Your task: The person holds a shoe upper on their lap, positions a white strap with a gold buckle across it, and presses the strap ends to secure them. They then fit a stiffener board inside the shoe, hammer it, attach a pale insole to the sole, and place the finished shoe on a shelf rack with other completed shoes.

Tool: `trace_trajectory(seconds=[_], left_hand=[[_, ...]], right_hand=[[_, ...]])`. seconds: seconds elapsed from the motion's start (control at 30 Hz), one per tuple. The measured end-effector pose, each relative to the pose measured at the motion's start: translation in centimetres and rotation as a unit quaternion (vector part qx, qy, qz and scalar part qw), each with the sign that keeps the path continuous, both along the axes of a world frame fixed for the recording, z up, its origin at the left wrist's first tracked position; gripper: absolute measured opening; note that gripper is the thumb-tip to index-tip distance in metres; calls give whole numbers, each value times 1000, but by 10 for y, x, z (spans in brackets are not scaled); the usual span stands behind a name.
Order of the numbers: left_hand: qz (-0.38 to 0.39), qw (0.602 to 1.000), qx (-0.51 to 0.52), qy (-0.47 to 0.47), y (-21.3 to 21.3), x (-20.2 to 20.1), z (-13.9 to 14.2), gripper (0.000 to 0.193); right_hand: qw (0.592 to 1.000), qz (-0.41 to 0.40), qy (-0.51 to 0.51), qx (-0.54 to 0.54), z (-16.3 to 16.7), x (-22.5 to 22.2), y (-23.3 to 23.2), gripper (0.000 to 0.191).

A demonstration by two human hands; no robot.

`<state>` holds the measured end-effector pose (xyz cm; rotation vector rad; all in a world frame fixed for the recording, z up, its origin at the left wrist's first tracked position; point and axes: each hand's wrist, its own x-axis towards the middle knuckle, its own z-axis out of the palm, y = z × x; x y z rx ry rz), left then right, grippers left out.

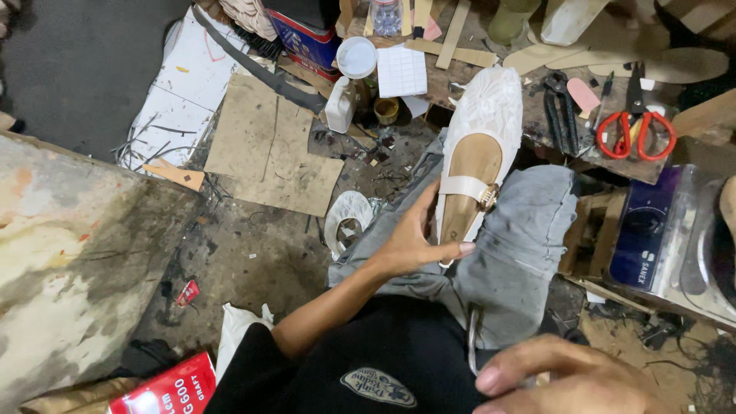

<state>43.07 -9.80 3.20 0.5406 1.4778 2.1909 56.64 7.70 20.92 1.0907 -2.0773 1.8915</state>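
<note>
Holding: from my remote seat I see the left hand (414,245) wrapped around the heel end of a white flat shoe (475,146), a little right of the frame's middle.
Left grip: fingers closed on the shoe, thumb across its heel edge, the other fingers curled along its left side.
Shoe: toe points toward the top of the frame, tan insole facing up, a pale strap with a small gold buckle (487,197) crossing it; the lacy toe reaches up over the edge of the worktop (537,126).
Rest under it: the shoe lies along a knee in grey trousers (521,253) at centre right.
Right hand (575,379): bottom right corner, only partly in frame and blurred, well apart from the shoe; I cannot tell whether its grip is apart or together, and I see nothing in it.
Worktop, upper right: red-handled scissors (636,134) lie near dark pliers (560,111), with flat insole cut-outs (682,65) beyond them.
Upper middle: a white squeeze bottle (340,103) stands just beside a small yellow cup (386,110), with a round white lid (356,57) above it.
Floor, centre left: a brown cardboard sheet (268,149) lies flat, white sheets (192,84) above it.
Left edge: a worn, stained slab (69,261).
Bottom left: a red box (172,391).
</note>
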Motion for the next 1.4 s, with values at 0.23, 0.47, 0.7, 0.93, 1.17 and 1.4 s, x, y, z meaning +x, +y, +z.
trace_trajectory(seconds=[0.23,0.47,0.7,0.93,1.17,1.4], left_hand=[[10,1000,-8,-5,-12,7,2,115],[16,1000,0,-22,-16,9,7,114],[-10,1000,-3,-8,-14,15,13,123],[-45,983,-127,123,-12,22,24,127],[51,953,-120,273,1,29,24,99],[126,933,-147,302,5,23,24,64]], right_hand=[[990,120,38,-59,5,-19,-25,40],[986,18,107,-125,-1,-23,-6,56],[919,-362,-48,-149,-84,-91,8,72],[837,-221,-373,-334,-163,-91,21,71],[812,-207,-368,-404,-152,-99,19,70],[788,-254,-358,-432,-150,-96,6,66]])
